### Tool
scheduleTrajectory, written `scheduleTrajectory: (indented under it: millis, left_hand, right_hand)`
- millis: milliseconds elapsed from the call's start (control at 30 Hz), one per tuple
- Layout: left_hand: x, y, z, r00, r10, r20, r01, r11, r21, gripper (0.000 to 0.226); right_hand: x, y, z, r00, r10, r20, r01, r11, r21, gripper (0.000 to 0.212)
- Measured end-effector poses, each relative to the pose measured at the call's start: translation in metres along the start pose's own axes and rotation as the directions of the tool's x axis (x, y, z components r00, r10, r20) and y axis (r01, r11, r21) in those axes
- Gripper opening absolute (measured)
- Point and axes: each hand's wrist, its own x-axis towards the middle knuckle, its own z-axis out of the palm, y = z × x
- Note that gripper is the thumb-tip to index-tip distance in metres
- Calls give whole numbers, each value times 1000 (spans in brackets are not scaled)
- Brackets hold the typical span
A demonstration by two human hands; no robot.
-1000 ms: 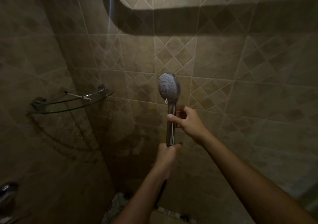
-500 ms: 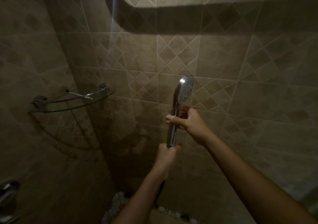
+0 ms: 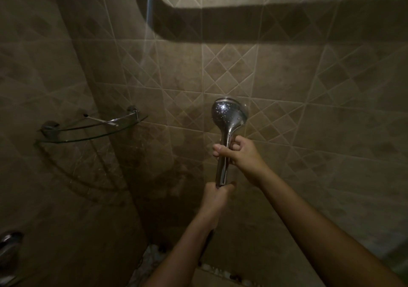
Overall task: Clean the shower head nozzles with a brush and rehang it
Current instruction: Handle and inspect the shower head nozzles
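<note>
Shower head (image 3: 228, 115), chrome, held upright before the tiled wall (image 3: 287, 83); its rounded back, beaded with water drops, faces the camera, nozzle face turned away. Right hand (image 3: 239, 154) closed round the upper handle just below the head. Left hand (image 3: 217, 196) closed round the handle's bottom end. Glass corner shelf (image 3: 92, 129) on metal brackets, mounted in the wall corner to the left, well apart from the hands. Chrome fitting (image 3: 8, 246) at the lower left edge, partly cut off.
</note>
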Motion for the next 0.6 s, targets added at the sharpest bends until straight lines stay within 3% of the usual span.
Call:
scheduleTrajectory:
  millis: [133,233,300,467,600]
  left_hand:
    - [1,-1,0,1000,-30,4,30,999,-23,15]
    - [1,-1,-2,999,-34,19,34,999,-20,14]
    - [3,-3,-5,999,-38,13,39,999,-23,8]
    - [1,-5,-3,996,-86,9,86,994,-69,38]
    - [1,-5,0,997,-75,-5,74,996,-55,10]
  right_hand:
    - [0,-1,1,996,-92,-14,88,980,-179,42]
    - [1,-3,0,994,-106,-24,99,976,-194,52]
    - [0,-7,-2,998,-68,13,70,981,-179,42]
    - [-7,-12,-3,991,15,136,-4,997,-83,29]
    - [-12,-10,3,995,-53,89,67,984,-164,25]
